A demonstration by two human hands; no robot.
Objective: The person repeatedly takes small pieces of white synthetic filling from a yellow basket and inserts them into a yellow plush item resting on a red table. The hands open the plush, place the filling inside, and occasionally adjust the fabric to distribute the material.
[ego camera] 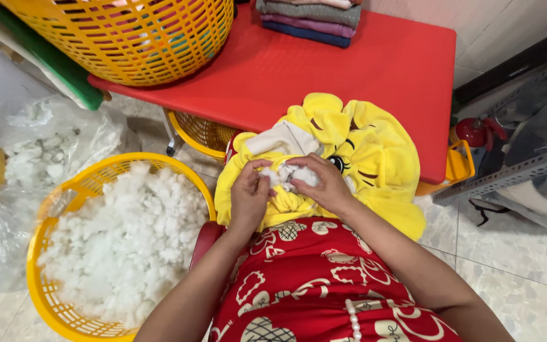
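A yellow plush toy cover (349, 145) with stitched eyes lies on my lap, against the edge of the red table (324, 69). My left hand (250, 193) grips the cover's fabric at its opening. My right hand (324, 180) presses a tuft of white stuffing (286, 174) into that opening, fingers closed around it. Both hands meet at the middle of the cover.
A yellow basket (42, 253) full of white stuffing stands on the floor to my left, beside clear plastic bags (39, 145) of more stuffing. On the table are a large yellow mesh basket (128, 38) and a stack of folded cloths (308, 19). Grey metal shelving (514, 171) is at right.
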